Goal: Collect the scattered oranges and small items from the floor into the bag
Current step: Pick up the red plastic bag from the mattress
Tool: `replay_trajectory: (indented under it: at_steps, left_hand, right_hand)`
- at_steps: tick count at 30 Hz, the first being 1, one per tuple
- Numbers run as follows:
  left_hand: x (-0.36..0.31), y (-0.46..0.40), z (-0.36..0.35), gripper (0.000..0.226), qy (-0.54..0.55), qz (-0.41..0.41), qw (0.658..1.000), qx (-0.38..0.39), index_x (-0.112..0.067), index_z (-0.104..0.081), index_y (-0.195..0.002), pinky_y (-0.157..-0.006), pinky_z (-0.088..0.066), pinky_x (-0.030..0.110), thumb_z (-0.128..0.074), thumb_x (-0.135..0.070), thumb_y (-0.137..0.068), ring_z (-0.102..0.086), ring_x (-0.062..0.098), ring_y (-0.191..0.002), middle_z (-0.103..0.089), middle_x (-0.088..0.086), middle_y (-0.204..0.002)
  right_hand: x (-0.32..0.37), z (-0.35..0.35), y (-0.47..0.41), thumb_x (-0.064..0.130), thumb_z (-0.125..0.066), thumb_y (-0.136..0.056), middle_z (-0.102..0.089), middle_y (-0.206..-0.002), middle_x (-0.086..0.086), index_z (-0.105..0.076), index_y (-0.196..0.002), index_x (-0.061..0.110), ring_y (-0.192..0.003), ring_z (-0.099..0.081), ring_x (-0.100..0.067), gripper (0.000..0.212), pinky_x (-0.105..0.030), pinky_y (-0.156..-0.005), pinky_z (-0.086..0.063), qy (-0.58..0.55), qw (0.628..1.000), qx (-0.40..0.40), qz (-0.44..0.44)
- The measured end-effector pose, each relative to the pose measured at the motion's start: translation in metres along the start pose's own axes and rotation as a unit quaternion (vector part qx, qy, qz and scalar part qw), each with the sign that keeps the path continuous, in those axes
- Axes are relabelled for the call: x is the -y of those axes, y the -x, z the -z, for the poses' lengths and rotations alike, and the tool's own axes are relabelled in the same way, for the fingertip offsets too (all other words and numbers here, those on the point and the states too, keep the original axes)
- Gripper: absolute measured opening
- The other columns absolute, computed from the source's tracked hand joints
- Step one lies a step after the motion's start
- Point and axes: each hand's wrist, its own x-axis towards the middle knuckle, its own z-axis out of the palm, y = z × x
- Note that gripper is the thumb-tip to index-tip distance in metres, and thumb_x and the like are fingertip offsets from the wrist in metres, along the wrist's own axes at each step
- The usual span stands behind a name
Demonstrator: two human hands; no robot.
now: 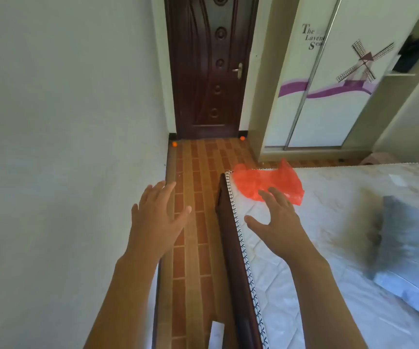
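The red bag (266, 183) lies crumpled on the near corner of the mattress (304, 248), and every place here is best read from that bag. The right hand (276, 217) hovers just short of it, fingers spread wide and holding nothing; its fingertips overlap the bag's near edge in the picture, though whether they touch it cannot be told. The left hand (160, 217) is well to the left of the bag, out over the strip of tiled floor (198, 197), also spread wide and empty.

2 oranges show, both far beyond the bag at the foot of the door (211, 71): 1 orange (174, 144) in the left corner by the wall, the other orange (242, 138) at the door's right corner. No other small items can be made out on the floor.

The likely troubles are these. The bag is thin and collapsed, so a grab at 1 layer may leave its mouth closed, and fruit dropped at it would roll off again. The oranges sit tight in corners and could roll away from a careless reach. Items hidden under the bed edge could simply be missed.
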Motion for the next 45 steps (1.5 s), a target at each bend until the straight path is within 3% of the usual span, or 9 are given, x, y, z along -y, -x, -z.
replay_trajectory:
  at_steps: [5,13,17,24,38,45]
  left_hand:
    - [-0.034,-0.037,-0.010,0.084,0.004,-0.004,1.000,-0.010,-0.035,-0.037,-0.156,-0.122,-0.030,0.059,-0.037,-0.077,-0.083,-0.025,0.023,-0.156,-0.033,-0.005,-0.166]
    - [-0.107,-0.087,-0.033,0.073,-0.009,-0.045,0.998,-0.034,-0.037,-0.038,-0.154,-0.121,-0.030,0.059,-0.049,-0.070,-0.091,-0.027,0.021,-0.155,-0.034,-0.007,-0.165]
    - [-0.134,-0.105,-0.047,0.071,-0.011,-0.059,0.998,-0.032,-0.037,-0.036,-0.155,-0.120,-0.034,0.056,-0.055,-0.065,-0.093,-0.029,0.020,-0.154,-0.033,-0.007,-0.166]
    - [-0.164,-0.140,-0.063,0.071,-0.013,-0.087,0.996,-0.028,-0.038,-0.035,-0.156,-0.120,-0.036,0.054,-0.054,-0.065,-0.093,-0.029,0.020,-0.153,-0.032,-0.008,-0.166]
    - [-0.146,-0.270,-0.122,0.064,0.031,-0.118,0.992,0.008,-0.038,-0.041,-0.152,-0.117,-0.040,0.053,-0.060,-0.059,-0.095,-0.035,0.017,-0.150,-0.039,-0.009,-0.161]
    - [-0.093,-0.387,-0.141,0.063,0.046,-0.117,0.991,0.033,-0.037,-0.041,-0.151,-0.115,-0.043,0.052,-0.058,-0.060,-0.095,-0.038,0.017,-0.148,-0.042,-0.009,-0.159]
  right_hand:
    - [-0.026,0.020,-0.044,0.058,-0.066,-0.090,-0.024,-0.168,0.004,-0.036,-0.157,0.034,-0.155,-0.021,-0.026,0.077,-0.059,-0.120,-0.030,-0.026,1.000,-0.001,0.003]
    - [-0.070,0.060,-0.093,0.062,-0.061,-0.085,-0.026,-0.167,0.006,-0.042,-0.151,0.037,-0.154,-0.022,-0.022,0.073,-0.052,-0.122,-0.026,-0.036,0.999,-0.036,0.011]
    - [-0.093,0.080,-0.108,0.071,-0.047,-0.074,-0.030,-0.164,0.007,-0.044,-0.150,0.035,-0.153,-0.021,-0.020,0.084,-0.055,-0.118,-0.033,-0.047,0.997,-0.068,0.004]
    - [-0.119,0.098,-0.126,0.068,-0.050,-0.074,-0.023,-0.168,0.009,-0.040,-0.153,0.038,-0.154,-0.021,-0.021,0.085,-0.057,-0.119,-0.032,-0.058,0.995,-0.076,-0.019]
    - [-0.134,0.066,-0.231,0.069,-0.049,-0.071,-0.027,-0.166,0.010,-0.039,-0.153,0.041,-0.154,-0.020,-0.018,0.087,-0.054,-0.120,-0.031,-0.046,0.994,-0.084,-0.058]
    - [-0.102,0.017,-0.340,0.053,-0.067,-0.085,-0.025,-0.167,0.008,-0.041,-0.152,0.038,-0.153,-0.021,-0.021,0.073,-0.055,-0.121,-0.029,-0.022,0.996,-0.043,-0.071]
